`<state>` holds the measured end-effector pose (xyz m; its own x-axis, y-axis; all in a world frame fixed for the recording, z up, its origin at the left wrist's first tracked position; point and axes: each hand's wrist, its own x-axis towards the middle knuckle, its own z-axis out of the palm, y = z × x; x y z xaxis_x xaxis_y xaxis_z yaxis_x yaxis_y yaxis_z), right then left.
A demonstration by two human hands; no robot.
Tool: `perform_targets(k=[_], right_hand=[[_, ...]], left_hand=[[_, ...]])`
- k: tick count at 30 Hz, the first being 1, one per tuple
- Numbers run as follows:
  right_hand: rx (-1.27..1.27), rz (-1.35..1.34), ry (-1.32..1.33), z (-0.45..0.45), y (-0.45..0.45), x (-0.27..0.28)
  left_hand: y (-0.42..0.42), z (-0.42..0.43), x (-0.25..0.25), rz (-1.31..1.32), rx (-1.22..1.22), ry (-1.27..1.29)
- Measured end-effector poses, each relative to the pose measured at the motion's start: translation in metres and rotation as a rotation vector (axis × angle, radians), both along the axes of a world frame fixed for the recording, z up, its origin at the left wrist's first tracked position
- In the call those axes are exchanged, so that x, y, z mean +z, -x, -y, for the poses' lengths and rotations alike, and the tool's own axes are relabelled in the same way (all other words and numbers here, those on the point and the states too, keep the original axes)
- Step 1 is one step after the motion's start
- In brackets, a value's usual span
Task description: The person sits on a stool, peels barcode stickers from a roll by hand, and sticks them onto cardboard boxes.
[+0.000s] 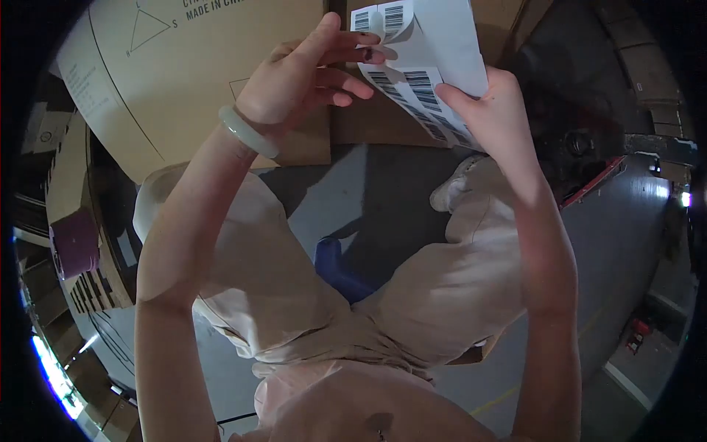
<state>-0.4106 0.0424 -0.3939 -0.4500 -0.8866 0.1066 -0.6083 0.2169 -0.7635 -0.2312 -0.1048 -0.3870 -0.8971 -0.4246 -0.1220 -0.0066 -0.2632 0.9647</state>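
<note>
Labels [421,87] bearing barcodes are hanging at the far side, right of centre, near the box [206,81]. The right hand [501,110] is pinching their white backing [448,35] at its right edge, thumb in front, other fingers mostly hidden behind. The left hand [283,85] is reaching in half open, thumb raised, fingers loosely spread; its leading fingertips are meeting the curling far-left part, but whether they are gripping it, one cannot tell. Careful handling is probably calling for a firm right thumb, a taut backing and a slow, even lift at the curl, with fingers avoiding any sticky side and barcodes escaping creases.
</note>
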Motion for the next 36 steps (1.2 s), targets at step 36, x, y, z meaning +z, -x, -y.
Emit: perform_targets(k=[36], right_hand=[[0.481,0.466,-0.639,-0.08,0.052,-0.024]], left_hand=[[0.099,-0.01,-0.128,-0.005,0.318,1.012]])
